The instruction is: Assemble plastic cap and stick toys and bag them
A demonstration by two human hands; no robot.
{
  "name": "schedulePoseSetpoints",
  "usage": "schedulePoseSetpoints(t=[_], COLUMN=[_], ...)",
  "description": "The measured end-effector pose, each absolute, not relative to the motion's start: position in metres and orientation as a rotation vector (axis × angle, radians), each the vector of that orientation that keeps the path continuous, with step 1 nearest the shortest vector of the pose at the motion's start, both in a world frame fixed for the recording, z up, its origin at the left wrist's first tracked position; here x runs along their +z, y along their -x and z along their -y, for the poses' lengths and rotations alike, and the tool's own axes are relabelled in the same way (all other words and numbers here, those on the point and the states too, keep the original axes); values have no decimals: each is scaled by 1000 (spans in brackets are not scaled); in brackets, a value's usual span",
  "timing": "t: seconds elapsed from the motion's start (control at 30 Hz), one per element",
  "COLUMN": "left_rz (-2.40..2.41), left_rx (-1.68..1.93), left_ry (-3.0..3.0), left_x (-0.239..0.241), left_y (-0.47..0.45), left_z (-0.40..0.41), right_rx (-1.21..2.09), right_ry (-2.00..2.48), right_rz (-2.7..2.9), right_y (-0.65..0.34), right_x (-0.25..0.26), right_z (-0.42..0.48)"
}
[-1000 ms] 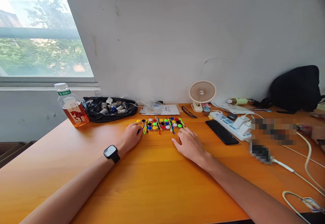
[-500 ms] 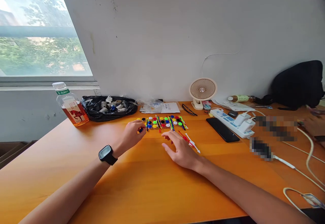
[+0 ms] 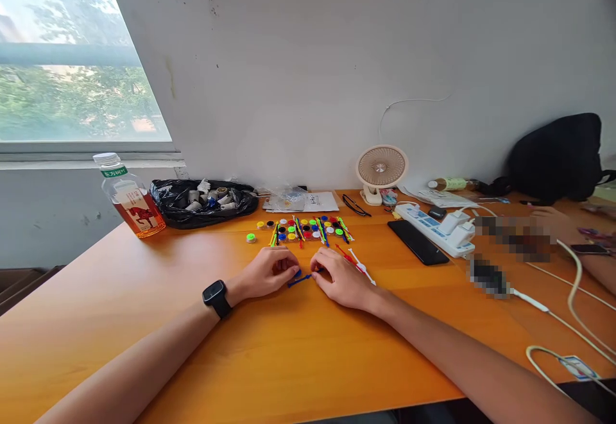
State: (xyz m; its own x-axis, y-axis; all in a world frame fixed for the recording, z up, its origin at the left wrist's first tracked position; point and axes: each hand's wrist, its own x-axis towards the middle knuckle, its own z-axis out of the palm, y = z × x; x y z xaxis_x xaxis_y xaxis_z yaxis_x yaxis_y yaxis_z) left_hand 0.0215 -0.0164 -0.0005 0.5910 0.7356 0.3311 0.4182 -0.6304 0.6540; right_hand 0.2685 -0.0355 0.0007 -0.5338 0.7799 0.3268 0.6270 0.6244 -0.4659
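My left hand (image 3: 269, 271) and my right hand (image 3: 337, 276) meet over the orange table (image 3: 289, 347), both pinching a thin blue stick (image 3: 303, 276) with a blue cap at its left end. A black watch (image 3: 216, 297) sits on my left wrist. Just beyond lies a cluster of small coloured caps and sticks (image 3: 305, 229). One green cap (image 3: 251, 238) lies apart to the left. A red stick and a white stick (image 3: 359, 262) rest beside my right hand.
A tea bottle (image 3: 128, 196) and a black bag of small parts (image 3: 205, 201) stand at the back left. A small fan (image 3: 381, 170), glasses (image 3: 355, 205), a phone (image 3: 418, 241), a power strip (image 3: 440, 225), cables and a black backpack (image 3: 558, 158) fill the right. Another person's hand (image 3: 553, 222) rests at far right.
Both hands drew back from the cap cluster toward me and came together, now gripping the blue stick. A green cap now lies alone at the left.
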Motion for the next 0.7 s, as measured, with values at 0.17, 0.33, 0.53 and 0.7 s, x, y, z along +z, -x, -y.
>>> schedulePoseSetpoints(t=[0.17,0.33,0.53,0.7], left_rz=[-923,-958,-911,-904], left_rx=[811,829,806,837], left_ry=[-2317,-2340,-2321,-2260], left_x=[-1,3,0,-3], left_y=[-23,-23,-23,-23], left_z=[16,16,17,15], right_rx=[453,420,414,411], right_ry=[1021,944,919,880], right_rz=[2417,2455,2482,2503], right_y=[-265,-263,-263,-261], right_x=[5,3,3,8], right_z=[41,42,43,47])
